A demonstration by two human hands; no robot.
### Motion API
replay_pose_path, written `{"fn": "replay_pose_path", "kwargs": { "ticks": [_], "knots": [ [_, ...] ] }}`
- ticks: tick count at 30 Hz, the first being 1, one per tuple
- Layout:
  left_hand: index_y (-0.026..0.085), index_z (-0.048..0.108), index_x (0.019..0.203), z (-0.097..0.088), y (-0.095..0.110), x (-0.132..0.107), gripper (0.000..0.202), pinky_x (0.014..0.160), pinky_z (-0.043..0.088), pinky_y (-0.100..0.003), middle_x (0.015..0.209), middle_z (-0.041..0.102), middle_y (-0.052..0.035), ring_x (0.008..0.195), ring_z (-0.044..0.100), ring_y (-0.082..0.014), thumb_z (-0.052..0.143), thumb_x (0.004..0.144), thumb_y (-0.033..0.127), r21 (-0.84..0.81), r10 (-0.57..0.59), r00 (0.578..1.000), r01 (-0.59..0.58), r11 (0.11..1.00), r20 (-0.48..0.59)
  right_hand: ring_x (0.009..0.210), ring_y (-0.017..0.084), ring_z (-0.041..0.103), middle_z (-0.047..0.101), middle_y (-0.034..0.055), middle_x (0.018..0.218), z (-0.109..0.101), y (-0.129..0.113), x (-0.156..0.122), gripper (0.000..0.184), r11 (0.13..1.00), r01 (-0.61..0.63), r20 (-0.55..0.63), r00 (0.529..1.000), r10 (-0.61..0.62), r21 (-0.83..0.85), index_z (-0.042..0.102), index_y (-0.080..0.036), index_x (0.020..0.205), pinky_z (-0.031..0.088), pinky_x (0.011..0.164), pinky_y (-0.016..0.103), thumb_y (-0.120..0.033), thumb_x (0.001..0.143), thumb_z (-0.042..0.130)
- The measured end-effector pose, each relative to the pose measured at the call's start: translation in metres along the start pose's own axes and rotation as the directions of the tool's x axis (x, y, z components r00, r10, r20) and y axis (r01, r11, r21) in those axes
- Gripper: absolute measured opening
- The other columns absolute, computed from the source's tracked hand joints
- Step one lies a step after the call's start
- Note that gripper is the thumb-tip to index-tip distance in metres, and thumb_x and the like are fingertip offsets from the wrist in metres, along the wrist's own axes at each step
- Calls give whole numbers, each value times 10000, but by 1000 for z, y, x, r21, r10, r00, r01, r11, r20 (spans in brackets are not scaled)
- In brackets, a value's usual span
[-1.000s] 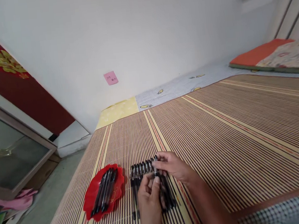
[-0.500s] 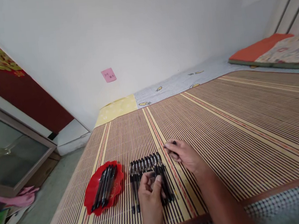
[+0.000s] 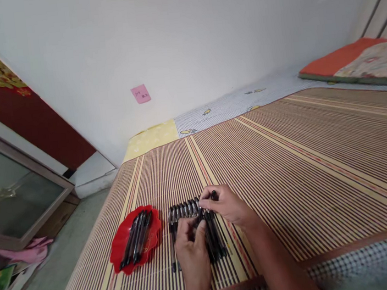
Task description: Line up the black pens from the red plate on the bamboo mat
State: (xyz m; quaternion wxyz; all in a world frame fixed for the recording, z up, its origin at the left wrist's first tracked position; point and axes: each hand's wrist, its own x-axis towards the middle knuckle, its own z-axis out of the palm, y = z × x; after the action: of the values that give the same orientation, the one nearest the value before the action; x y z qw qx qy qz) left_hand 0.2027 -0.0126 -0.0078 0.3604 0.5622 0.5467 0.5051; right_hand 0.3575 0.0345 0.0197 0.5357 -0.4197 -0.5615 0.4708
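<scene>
At six o'clock, one pen [image 3: 200,215] is pinched by left hand [image 3: 192,246] and right hand [image 3: 225,206] (a black cap [image 3: 214,195] tucked there); a pen row [image 3: 186,208] is laid out, several pens [image 3: 137,236] left in the red dish [image 3: 119,239] at seven.

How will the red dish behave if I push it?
The red dish looks thin at its wavy rim, so it is probably light. Pushed, it would likely slide across the striped mat, as it sits low and wide; the slim pens inside could shift.

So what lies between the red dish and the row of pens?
Only a strip of bare striped mat separates the dish and pens in the head view.
</scene>
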Motion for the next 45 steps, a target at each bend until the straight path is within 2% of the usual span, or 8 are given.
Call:
{"fn": "replay_pose_path", "kwargs": {
  "ticks": [8,13,18,23,27,34,41,45],
  "knots": [
    [161,587,795,5,8,-4,486,482,344,-189,581,488,47,508,409,-85,670,801,640,-329,-263,912,364,871,314,617,109,496,585,-20,680,-10,-1,-4,122,997,-10,78,997,4,76,703,-172,788,382,601,245,-294,796,695],
    [199,510,851,8,11,-3,436,395,275,-165,539,427,101,403,334,-52,813,737,491,-466,-234,916,371,803,326,515,66,401,565,-30,683,-12,2,-6,147,986,-37,125,992,16,165,711,-162,848,301,507,226,-302,806,696],
    [148,548,804,6,16,-4,483,460,347,-171,619,529,25,498,430,-63,795,727,556,-512,-298,806,565,648,512,474,61,352,498,-56,604,-10,6,-6,175,947,-84,191,981,25,310,686,-161,842,233,460,222,-330,805,713],
    [183,524,880,7,18,-5,487,409,270,-145,580,437,94,442,341,-37,872,680,460,-517,-286,876,464,720,388,482,56,340,466,-73,606,-6,9,-5,167,943,-76,169,985,22,325,644,-178,791,245,466,217,-315,797,739],
    [144,557,857,4,17,-3,452,441,321,-152,610,491,56,481,391,-43,854,713,454,-548,-324,795,593,590,512,483,59,349,451,-75,600,-7,10,-4,165,947,-58,163,987,6,315,647,-179,787,264,473,222,-320,807,731],
    [116,598,903,-4,14,-1,313,358,170,-141,498,385,103,340,186,0,739,851,390,-549,-134,656,711,439,742,484,65,364,455,-70,574,-8,13,-4,199,935,-53,182,983,-13,350,673,-169,848,271,469,220,-357,822,730],
    [213,470,918,2,10,-8,434,332,180,-146,541,492,89,352,274,-40,802,768,449,-448,-294,706,660,603,645,502,81,505,592,-28,635,-15,20,-2,232,887,-51,65,998,23,459,645,-181,847,356,464,210,-389,809,741],
    [193,501,801,-2,8,-7,439,390,270,-161,567,511,60,424,373,-59,808,732,498,-319,-326,714,609,726,619,561,90,559,658,0,747,-30,21,0,272,864,11,-164,983,83,503,652,-181,851,453,539,230,-370,728,804]
  ]
}}
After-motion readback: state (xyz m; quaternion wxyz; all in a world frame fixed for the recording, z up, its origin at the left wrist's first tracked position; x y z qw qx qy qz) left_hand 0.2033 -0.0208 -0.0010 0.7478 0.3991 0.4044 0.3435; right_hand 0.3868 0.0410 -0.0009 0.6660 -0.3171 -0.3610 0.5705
